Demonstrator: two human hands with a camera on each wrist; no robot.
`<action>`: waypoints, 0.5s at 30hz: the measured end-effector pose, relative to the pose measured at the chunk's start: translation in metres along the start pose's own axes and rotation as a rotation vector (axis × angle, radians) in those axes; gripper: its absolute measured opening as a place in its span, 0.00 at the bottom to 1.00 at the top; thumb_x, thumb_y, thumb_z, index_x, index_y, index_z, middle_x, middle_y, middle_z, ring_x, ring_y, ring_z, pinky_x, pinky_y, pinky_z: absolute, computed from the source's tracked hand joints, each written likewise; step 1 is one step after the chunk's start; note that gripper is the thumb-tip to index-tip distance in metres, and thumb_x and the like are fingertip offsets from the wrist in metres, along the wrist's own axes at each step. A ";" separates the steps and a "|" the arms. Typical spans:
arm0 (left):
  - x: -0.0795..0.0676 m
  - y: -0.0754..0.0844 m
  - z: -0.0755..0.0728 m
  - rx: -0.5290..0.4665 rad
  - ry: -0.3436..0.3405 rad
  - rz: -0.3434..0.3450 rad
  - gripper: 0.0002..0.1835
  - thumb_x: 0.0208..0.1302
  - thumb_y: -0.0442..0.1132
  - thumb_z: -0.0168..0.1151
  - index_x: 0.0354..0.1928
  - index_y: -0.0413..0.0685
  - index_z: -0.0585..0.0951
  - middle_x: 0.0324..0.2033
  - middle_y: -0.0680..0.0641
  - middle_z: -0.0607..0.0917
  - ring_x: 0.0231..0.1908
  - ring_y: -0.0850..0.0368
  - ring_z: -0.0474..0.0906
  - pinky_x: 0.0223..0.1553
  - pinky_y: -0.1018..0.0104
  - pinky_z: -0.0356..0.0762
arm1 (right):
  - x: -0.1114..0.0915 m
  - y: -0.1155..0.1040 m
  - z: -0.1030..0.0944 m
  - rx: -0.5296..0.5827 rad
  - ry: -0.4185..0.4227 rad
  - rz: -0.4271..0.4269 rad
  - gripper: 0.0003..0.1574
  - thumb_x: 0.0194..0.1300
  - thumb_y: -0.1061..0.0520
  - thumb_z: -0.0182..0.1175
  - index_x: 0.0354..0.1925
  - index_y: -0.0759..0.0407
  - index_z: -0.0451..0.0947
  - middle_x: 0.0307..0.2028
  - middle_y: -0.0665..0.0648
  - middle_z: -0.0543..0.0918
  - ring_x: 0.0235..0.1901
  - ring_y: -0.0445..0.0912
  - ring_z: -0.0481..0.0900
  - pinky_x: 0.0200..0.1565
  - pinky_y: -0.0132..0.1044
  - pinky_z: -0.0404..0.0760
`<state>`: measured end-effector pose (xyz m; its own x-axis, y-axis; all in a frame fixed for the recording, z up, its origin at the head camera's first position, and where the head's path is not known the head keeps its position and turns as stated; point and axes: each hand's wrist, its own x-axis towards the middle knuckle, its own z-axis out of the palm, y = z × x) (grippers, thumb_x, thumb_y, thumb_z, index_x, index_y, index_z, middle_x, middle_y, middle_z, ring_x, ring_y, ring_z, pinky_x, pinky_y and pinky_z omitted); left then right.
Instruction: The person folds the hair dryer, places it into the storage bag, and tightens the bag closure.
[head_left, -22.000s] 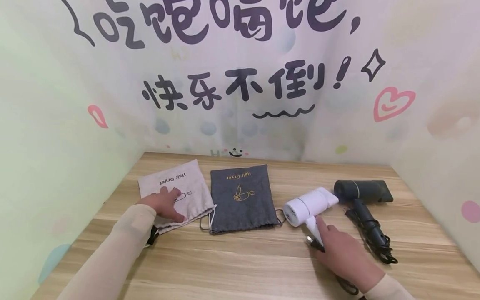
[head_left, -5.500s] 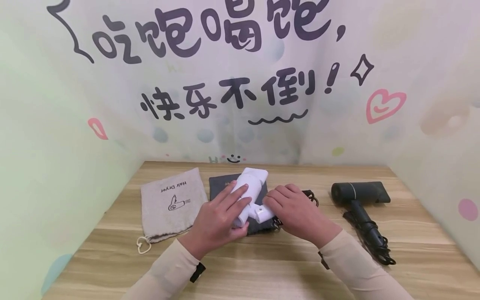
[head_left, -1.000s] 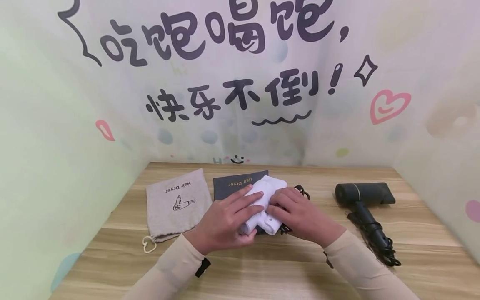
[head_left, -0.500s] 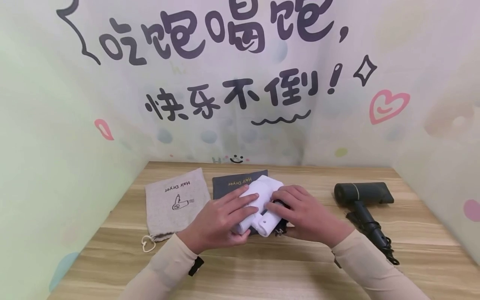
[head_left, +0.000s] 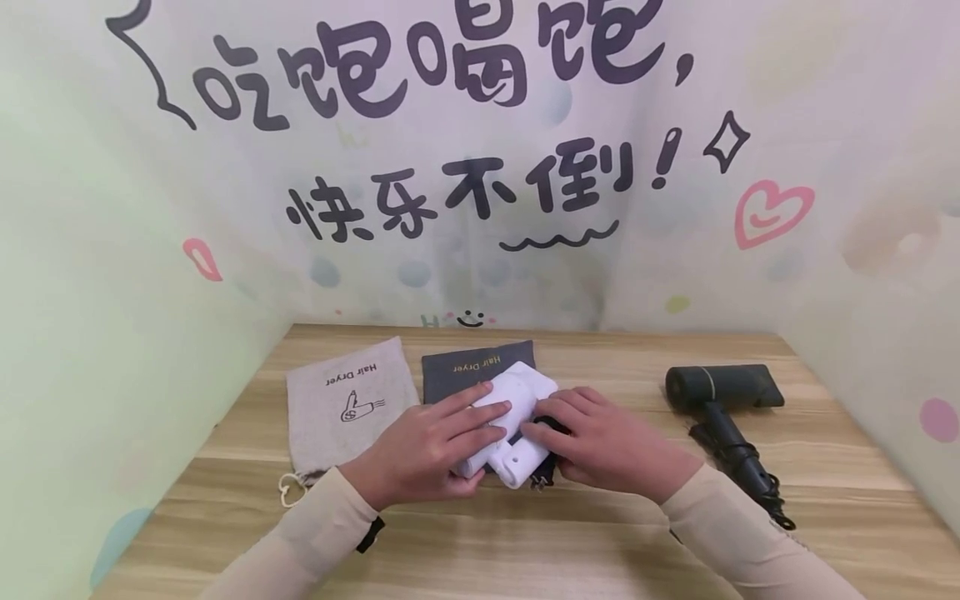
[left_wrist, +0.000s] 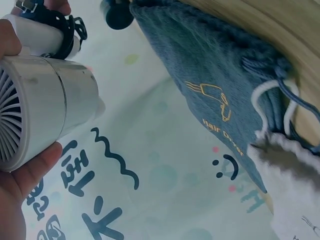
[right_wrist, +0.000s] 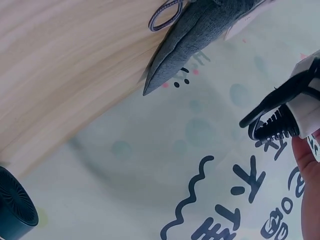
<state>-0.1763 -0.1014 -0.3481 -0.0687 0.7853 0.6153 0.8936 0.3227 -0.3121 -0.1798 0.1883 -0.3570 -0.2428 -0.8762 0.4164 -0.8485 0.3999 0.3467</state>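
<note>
In the head view my left hand (head_left: 427, 446) grips the barrel of a white hair dryer (head_left: 510, 404), its fingers across the top and the thumb below. My right hand (head_left: 611, 437) holds the dryer's handle (head_left: 519, 460), folded in alongside the barrel. A black cord (left_wrist: 60, 30) is wound around the handle in the left wrist view, where the barrel's vented end (left_wrist: 10, 115) faces the camera. The right wrist view has the cord's strain relief (right_wrist: 275, 125) and a cord loop at the handle end. Behind the dryer lies a dark grey drawstring bag (head_left: 456, 372), partly hidden.
A beige drawstring bag (head_left: 322, 433) printed "Hair Dryer" lies at the left of the wooden table (head_left: 480, 558). At the right is a black hair dryer (head_left: 738, 386) with its cord tied around the handle. A printed curtain (head_left: 390, 283) hangs behind the table.
The white dryer lay at the right earlier; both hands have since brought it to the middle. Its handle, angled out 5.5 seconds ago, has swung in beside the barrel. The beige bag's drawstring loop moved to its lower left.
</note>
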 end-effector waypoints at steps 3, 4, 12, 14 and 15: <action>-0.003 -0.001 0.001 -0.008 -0.005 0.005 0.25 0.46 0.44 0.70 0.50 0.45 0.84 0.58 0.47 0.81 0.62 0.44 0.74 0.53 0.59 0.78 | 0.001 -0.001 -0.001 -0.027 0.017 -0.041 0.33 0.54 0.55 0.69 0.59 0.54 0.74 0.52 0.57 0.77 0.49 0.52 0.77 0.52 0.46 0.78; -0.004 -0.001 0.001 -0.009 -0.005 0.006 0.25 0.46 0.43 0.70 0.50 0.45 0.84 0.57 0.47 0.82 0.62 0.44 0.74 0.53 0.59 0.79 | 0.002 -0.001 -0.001 -0.033 0.022 -0.051 0.34 0.53 0.54 0.70 0.59 0.55 0.74 0.51 0.57 0.77 0.49 0.52 0.77 0.51 0.46 0.79; -0.009 -0.001 0.001 0.003 -0.006 0.027 0.24 0.48 0.43 0.70 0.50 0.44 0.85 0.57 0.48 0.82 0.63 0.42 0.73 0.54 0.58 0.78 | 0.005 -0.003 0.001 -0.060 0.020 -0.082 0.37 0.52 0.48 0.74 0.58 0.56 0.73 0.51 0.57 0.77 0.48 0.51 0.77 0.52 0.46 0.79; -0.009 -0.001 0.002 0.000 -0.006 0.028 0.24 0.48 0.43 0.70 0.50 0.43 0.85 0.57 0.47 0.82 0.63 0.43 0.73 0.54 0.58 0.78 | 0.004 -0.003 0.002 -0.079 0.025 -0.093 0.37 0.52 0.46 0.73 0.58 0.56 0.73 0.51 0.58 0.77 0.48 0.52 0.77 0.51 0.47 0.79; -0.010 -0.001 0.002 -0.002 -0.006 0.026 0.24 0.48 0.43 0.70 0.50 0.43 0.85 0.57 0.48 0.82 0.62 0.43 0.73 0.54 0.58 0.78 | 0.004 -0.003 0.004 -0.091 0.026 -0.098 0.37 0.53 0.45 0.72 0.58 0.56 0.73 0.51 0.58 0.77 0.48 0.52 0.77 0.51 0.46 0.79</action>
<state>-0.1779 -0.1084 -0.3550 -0.0483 0.7962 0.6031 0.8961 0.3012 -0.3259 -0.1795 0.1827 -0.3596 -0.1480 -0.9054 0.3979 -0.8208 0.3369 0.4613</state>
